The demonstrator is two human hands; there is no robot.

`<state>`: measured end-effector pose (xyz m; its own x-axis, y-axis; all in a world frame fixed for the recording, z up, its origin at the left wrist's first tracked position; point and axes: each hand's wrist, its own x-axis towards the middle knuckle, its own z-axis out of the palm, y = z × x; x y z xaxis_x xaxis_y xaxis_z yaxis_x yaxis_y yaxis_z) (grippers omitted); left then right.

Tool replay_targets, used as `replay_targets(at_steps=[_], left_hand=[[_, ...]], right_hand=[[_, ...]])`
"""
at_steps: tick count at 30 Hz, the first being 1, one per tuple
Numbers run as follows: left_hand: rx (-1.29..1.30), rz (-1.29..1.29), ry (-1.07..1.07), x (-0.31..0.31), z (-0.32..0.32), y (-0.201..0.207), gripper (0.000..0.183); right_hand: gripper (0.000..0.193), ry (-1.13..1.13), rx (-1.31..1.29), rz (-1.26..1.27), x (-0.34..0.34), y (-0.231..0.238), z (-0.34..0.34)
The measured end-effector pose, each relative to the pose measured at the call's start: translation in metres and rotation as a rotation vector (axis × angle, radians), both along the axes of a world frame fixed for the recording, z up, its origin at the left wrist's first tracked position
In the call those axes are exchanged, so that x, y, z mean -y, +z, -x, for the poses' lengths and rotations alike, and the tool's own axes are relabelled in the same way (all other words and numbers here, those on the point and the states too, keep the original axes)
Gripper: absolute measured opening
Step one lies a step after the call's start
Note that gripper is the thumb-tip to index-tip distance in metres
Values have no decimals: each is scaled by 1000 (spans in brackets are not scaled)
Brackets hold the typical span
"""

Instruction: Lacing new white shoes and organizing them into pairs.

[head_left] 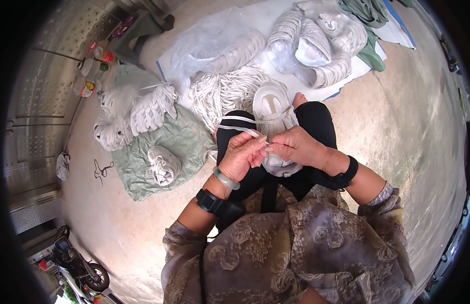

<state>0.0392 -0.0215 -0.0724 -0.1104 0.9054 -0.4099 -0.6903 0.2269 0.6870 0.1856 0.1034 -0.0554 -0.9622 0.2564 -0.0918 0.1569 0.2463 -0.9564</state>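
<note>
Lace [249, 130] noted in a narrow pinch between the fingertips of left hand [243, 154] and right hand [298, 147], just above a white shoe [274, 114] between the person's knees [317, 120]. Beyond lie heaped white cords [227, 93], then plastic-wrapped white stacks [312, 48].

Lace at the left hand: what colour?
The lace is white; it shows best in the head view.

A yard or entryway is suggested by pale concrete ground [397, 126] and an embossed grey metal door [50, 76] at ten o'clock. A black two-wheeled motorbike [78, 261] is parked at eight.
</note>
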Motion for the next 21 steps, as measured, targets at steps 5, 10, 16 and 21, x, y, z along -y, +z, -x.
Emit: replay_targets(at_steps=[5,10,16,21], left_hand=[[-146,66,89,-9,0,-4,8],[-279,144,310,-22,2,-22,15],[-532,102,326,-31,-4,-31,10],[-535,53,371,-37,-4,-35,10]], right_hand=[[28,-8,-65,-344,-10,-3,0],[18,-46,-61,-990,-18,-11,-1],[21,-66,-49,-1112,-14,-9,1],[30,-60,-21,-1074,-15,-14,-1]])
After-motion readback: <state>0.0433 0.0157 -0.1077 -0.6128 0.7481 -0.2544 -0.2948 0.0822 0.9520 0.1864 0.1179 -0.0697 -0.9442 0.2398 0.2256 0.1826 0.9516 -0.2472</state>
